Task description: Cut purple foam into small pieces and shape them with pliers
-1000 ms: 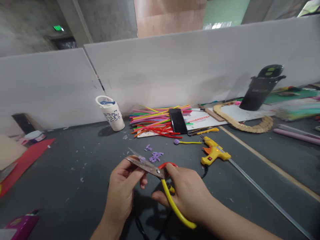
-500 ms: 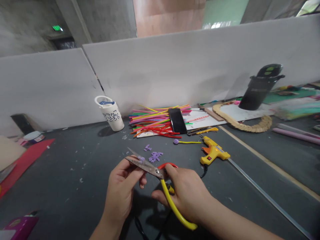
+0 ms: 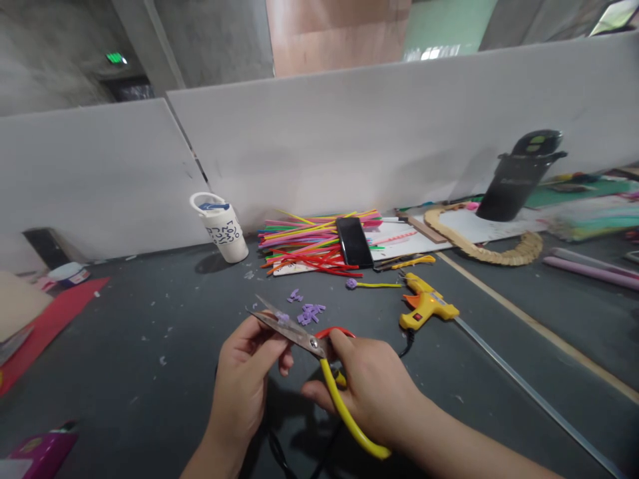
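Note:
My right hand (image 3: 367, 382) is closed around a pair of scissors (image 3: 294, 334) with red and yellow handles. Their blades point to the left and stand slightly apart, with a small purple piece (image 3: 282, 319) between them. My left hand (image 3: 249, 372) is pinched right at the blades, thumb below them; its fingertips are partly covered, and it seems to hold the purple piece. Just beyond the blades lie small purple cuttings (image 3: 310, 313) in a loose heap. Behind these lies a yellow stem with a purple ball (image 3: 351, 283) at its end.
A yellow glue gun (image 3: 426, 306) with a long clear stick lies at right. Further back are colourful pipe cleaners (image 3: 299, 239), a black phone (image 3: 355, 241), a white cup (image 3: 227, 233) and a curved tan piece (image 3: 479, 249). A black tumbler (image 3: 514, 183) stands back right; red paper (image 3: 60, 319) lies left.
Hardly anything differs. Both hands and the scissors keep nearly the same place, and the view has shifted very slightly.

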{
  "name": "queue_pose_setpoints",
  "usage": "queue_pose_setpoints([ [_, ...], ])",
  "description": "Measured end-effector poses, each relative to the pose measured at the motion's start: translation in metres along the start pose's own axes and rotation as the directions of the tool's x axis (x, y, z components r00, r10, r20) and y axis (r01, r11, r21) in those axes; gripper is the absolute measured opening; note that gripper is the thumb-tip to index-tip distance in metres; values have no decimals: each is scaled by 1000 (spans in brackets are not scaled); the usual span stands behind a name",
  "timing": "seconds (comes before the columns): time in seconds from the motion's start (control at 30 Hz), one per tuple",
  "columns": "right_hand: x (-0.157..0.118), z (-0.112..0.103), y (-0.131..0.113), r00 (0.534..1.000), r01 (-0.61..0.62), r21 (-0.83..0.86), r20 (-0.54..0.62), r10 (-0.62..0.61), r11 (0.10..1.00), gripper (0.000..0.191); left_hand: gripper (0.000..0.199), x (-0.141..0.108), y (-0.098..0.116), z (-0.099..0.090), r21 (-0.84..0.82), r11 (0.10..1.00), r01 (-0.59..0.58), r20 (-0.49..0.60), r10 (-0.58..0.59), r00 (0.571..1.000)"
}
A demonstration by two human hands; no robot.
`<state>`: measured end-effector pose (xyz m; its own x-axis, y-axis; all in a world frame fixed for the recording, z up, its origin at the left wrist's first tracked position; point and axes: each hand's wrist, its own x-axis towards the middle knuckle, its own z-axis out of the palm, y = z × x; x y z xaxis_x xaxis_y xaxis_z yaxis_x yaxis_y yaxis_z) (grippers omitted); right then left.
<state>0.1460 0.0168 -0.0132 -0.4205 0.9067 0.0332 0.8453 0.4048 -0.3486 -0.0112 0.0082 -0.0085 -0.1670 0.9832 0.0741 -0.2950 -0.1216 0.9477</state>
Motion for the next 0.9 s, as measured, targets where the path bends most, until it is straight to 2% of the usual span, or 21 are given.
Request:
queue_pose_setpoints([
  [0.7, 0, 0, -1, 1000, 0, -8, 6, 0, 1000, 51, 6, 0, 3, 0, 20, 1000, 5, 16, -5, 1000],
  [0.9, 2, -1, 2, 1000, -17, 18, -18, 17, 1000, 44, 7, -1, 4, -3, 94, 996, -9, 18, 7, 1000],
])
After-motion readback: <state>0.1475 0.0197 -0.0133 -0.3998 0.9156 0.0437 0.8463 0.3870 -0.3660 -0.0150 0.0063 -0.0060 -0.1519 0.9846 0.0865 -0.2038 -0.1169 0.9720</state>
